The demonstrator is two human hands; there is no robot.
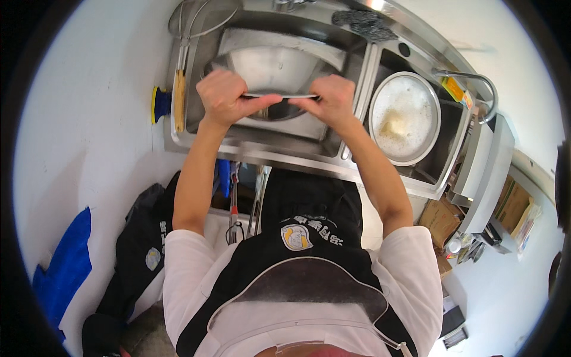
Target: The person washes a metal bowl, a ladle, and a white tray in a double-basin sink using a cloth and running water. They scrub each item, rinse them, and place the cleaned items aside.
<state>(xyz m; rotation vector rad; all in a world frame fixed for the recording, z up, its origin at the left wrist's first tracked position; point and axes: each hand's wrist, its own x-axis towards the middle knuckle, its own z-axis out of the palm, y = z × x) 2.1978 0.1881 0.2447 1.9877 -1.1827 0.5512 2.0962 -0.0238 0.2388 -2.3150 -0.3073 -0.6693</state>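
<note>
My left hand and my right hand grip the near rim of a large round metal pan or bowl, thumbs pointing towards each other along the edge. It is tilted above the left basin of a stainless steel sink; its underside and the basin floor are partly hidden. In the right basin stands a round metal bowl of foamy water with a pale yellowish lump in it, perhaps a sponge. A wire strainer with a wooden handle lies across the sink's left edge.
A dark scouring cloth or mesh lies on the sink's back ledge. A curved metal tube and a yellow packet are at the right rim. A blue and yellow round object is by the left wall. Cardboard boxes stand low at the right.
</note>
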